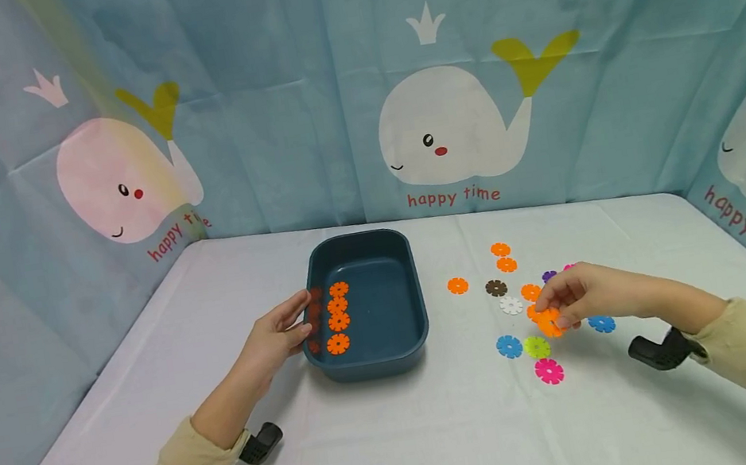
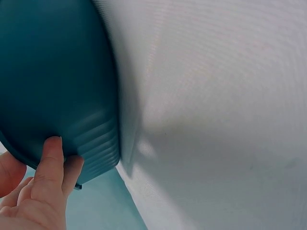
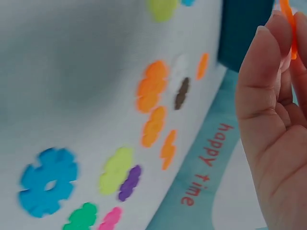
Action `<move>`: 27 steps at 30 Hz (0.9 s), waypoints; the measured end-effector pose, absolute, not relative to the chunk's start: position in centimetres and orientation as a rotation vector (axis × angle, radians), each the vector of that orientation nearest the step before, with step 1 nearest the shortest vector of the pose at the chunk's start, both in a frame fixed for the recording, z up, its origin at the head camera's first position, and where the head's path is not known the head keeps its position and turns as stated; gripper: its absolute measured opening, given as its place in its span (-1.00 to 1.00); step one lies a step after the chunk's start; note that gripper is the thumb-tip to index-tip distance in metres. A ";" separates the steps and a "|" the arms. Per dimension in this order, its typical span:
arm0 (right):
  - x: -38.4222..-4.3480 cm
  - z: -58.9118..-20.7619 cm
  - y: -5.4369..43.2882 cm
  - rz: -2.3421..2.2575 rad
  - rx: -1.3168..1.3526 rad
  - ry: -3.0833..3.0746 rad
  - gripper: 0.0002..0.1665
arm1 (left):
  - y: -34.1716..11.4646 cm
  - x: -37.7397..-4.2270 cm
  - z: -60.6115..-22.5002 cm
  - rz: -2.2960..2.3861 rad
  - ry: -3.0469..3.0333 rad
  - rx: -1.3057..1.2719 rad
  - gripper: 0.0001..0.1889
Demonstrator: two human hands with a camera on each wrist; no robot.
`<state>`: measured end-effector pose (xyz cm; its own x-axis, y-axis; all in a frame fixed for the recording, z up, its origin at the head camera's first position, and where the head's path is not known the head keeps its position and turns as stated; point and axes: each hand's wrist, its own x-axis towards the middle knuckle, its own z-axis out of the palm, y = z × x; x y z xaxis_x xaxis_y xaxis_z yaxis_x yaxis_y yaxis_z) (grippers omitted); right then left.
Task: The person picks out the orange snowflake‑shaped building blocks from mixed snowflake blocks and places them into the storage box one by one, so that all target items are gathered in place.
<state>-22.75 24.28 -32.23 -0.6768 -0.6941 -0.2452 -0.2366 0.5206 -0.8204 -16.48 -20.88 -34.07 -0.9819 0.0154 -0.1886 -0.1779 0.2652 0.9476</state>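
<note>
From where I stand: right hand (image 1: 579,293) pinches a flat, notched orange plastic disc (image 1: 549,323), held above the white cloth-covered surface (image 1: 375,441). Key relation: disc lies well right of the deep, dark blue rounded-rectangle tray (image 1: 382,295), bare cloth and loose discs between. Tray's long axis runs away from the person; four orange discs (image 1: 339,322) inside line up along it, near the left wall. Left hand (image 1: 276,339) is nearer the tray, fingers on its outer left wall, thumb at rim. Right hand nearer the scattered multicoloured discs (image 1: 537,347).
</note>
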 end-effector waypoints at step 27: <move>-23.6 -28.8 21.3 -1.151 -0.711 2.188 -0.62 | -20.9 -16.5 -34.0 1.818 2.354 -0.136 -0.38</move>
